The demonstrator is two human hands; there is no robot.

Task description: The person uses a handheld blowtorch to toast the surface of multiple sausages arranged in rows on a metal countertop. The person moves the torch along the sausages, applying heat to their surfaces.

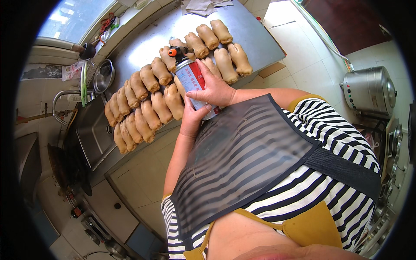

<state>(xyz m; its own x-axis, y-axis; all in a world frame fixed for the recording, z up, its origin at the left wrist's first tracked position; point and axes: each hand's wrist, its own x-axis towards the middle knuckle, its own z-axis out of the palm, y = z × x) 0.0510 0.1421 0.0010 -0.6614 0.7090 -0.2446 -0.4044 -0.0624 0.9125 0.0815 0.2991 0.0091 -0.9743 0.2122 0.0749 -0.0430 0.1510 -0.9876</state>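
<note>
Both my hands hold a gas canister (191, 79) with a blowtorch head (177, 53) fitted on top, tilted over the steel counter. My right hand (214, 86) wraps around the upper side of the can. Lower down, my left hand (194, 115) grips it near its base. No flame is visible at the nozzle. Beyond and beside the can, pale pig trotters (150, 78) lie in two long rows on the stainless steel counter (260, 42). The can and my hands hide part of the rows.
A steel sink (97, 136) with a curved faucet (60, 97) adjoins the counter at the left, near a metal bowl (104, 76). Grey cloths (201, 7) lie at the counter's far edge. A large steel pot (370, 91) stands at right. A wok (60, 165) is at lower left.
</note>
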